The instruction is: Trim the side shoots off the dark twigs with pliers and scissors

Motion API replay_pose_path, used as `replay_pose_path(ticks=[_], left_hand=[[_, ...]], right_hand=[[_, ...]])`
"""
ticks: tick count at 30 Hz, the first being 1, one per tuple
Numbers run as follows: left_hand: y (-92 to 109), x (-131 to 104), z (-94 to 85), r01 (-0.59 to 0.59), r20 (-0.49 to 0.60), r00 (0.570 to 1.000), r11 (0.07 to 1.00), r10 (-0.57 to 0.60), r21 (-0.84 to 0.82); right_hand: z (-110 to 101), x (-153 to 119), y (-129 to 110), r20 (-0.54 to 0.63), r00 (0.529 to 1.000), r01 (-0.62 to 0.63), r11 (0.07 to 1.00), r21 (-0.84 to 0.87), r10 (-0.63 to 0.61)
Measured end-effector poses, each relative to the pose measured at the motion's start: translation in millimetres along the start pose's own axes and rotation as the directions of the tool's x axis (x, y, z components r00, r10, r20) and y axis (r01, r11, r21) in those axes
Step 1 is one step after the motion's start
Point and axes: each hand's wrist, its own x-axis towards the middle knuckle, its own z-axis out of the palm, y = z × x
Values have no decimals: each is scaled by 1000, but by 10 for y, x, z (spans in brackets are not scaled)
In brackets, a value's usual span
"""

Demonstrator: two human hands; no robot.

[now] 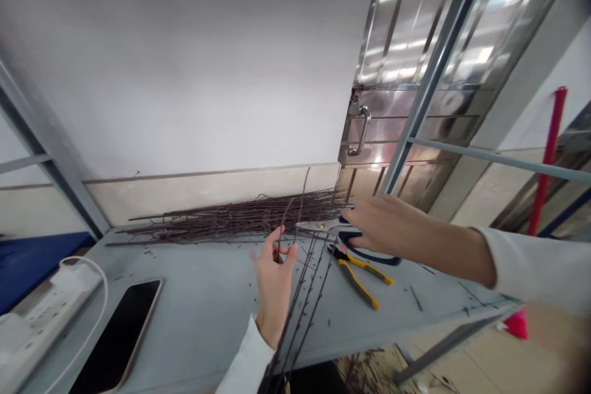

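fingers point(272, 240) of the left hand point(273, 283) pinch a twig point(302, 197) rising steeply above them, right hand point(372, 221) gripping scissors point(325, 225) to their right.

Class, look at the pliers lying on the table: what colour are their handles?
The pliers' handles are yellow and grey, seen best in the head view.

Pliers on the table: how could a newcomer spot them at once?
Find the grey table below the white wall. In front of its long pile of dark sticks, just below the scissors in the right hand, lie the pliers, handles spread. Those yellow handles set them apart from the blue-handled scissors.
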Motion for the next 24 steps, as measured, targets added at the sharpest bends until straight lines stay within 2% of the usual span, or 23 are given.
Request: replay_pose_path(ticks=[3, 5, 6, 8, 10, 12, 15, 18, 20, 24], left_hand=[[-17, 52, -52, 1, -21, 1000, 1000, -1, -13], [-19, 87, -91, 18, -14, 1000, 999, -18, -41], [-21, 103, -109, 26, -6, 1000, 998, -26, -57], [-32, 133, -144, 47, 21, 999, 993, -45, -105], [-58, 159, -175, 97, 81, 993, 979, -84, -179], [-99, 185, -203, 158, 139, 982, 956, -126, -247], [-162, 224, -245, 218, 195, 966, 935, -167, -281], [-191, 244, -282, 275, 271, 943, 912, -194, -305], [-187, 238, -293, 308, 307, 930, 885, -202, -349], [-155, 206, -273, 366, 341, 911, 834, -231, -414]], right_hand=[[112, -79, 74, -21, 993, -114, 984, 135, 118], [228, -147, 121, 26, 972, -228, 916, 330, 232], [301, -181, 130, 76, 953, -292, 834, 469, 292], [469, -240, 94, 166, 911, -365, 550, 751, 378], [644, -275, -24, 150, 895, -279, 264, 923, 420], [796, -270, -205, 60, 898, -128, 127, 984, 436], [941, -187, -501, 4, 891, 14, -35, 999, 455], [1001, -46, -708, -33, 884, 104, -127, 986, 466], [1013, 55, -782, -28, 888, 119, -172, 978, 458], [999, 224, -866, 95, 900, 36, -292, 956, 425]])
